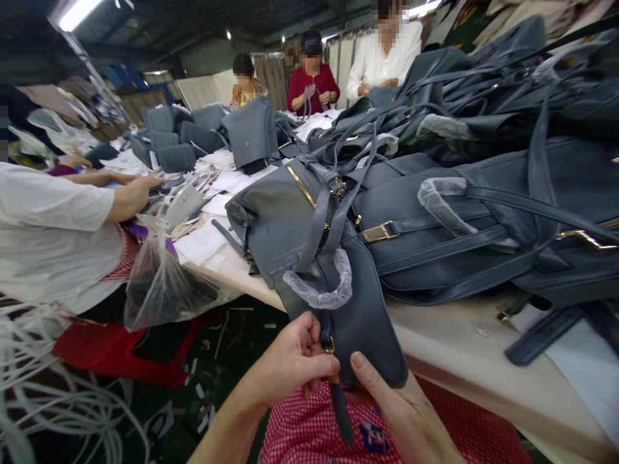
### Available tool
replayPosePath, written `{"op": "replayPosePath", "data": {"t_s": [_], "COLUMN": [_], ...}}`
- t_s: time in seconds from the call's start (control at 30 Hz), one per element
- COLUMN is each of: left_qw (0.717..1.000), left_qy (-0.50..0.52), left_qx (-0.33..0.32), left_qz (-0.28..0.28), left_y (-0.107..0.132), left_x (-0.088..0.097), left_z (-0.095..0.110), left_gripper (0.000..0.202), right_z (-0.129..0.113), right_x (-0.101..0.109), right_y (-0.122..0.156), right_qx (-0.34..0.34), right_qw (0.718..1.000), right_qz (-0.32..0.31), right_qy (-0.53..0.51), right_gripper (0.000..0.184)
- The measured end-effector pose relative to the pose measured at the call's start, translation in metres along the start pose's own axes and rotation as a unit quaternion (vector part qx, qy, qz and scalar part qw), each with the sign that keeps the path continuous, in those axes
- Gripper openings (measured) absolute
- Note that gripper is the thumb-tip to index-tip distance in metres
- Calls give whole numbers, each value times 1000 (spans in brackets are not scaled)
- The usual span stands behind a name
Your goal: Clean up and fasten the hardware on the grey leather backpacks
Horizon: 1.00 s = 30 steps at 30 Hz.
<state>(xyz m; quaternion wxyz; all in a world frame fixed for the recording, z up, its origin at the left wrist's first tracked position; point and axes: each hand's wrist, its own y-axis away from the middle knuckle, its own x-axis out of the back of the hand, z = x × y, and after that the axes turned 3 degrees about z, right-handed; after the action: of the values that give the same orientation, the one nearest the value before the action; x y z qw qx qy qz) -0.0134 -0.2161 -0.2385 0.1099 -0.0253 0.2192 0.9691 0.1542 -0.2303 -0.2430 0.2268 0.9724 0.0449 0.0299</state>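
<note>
A grey-blue leather bag [290, 225] hangs over the near edge of the table [464, 348], its flap reaching down to my lap. My left hand [290, 361] is closed in a pinch on a narrow dark strap [341, 406] just below a small gold buckle [329, 346]. My right hand [406, 412] lies under the bottom edge of the flap, thumb pressed on the leather and fingers hidden behind it. A handle wrapped in clear plastic film [322, 290] loops just above my hands.
Several more grey bags [483, 212] are heaped to the right and at the far end. White paper sheets [207, 238] cover the table's left part. A person in white [53, 225] reaches in at left beside a plastic bag [159, 283]. Three people work at the back.
</note>
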Motion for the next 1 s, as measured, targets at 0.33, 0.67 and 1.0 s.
{"op": "replayPosePath", "data": {"t_s": [0.33, 0.67, 1.0], "left_qw": [999, 1000, 999], "left_qy": [35, 14, 37], "left_qx": [9, 0, 7], "left_qz": [-17, 1, -34], "left_y": [-5, -4, -10], "left_x": [-1, -6, 0], "left_z": [-1, -2, -3], "left_gripper": [29, 28, 38], "right_z": [3, -3, -8], "right_x": [4, 4, 2], "right_y": [-2, 1, 5], "right_qx": [14, 1, -16], "right_qw": [999, 1000, 999], "right_qz": [34, 21, 31], "right_qy": [5, 0, 19], "right_gripper": [54, 56, 60]}}
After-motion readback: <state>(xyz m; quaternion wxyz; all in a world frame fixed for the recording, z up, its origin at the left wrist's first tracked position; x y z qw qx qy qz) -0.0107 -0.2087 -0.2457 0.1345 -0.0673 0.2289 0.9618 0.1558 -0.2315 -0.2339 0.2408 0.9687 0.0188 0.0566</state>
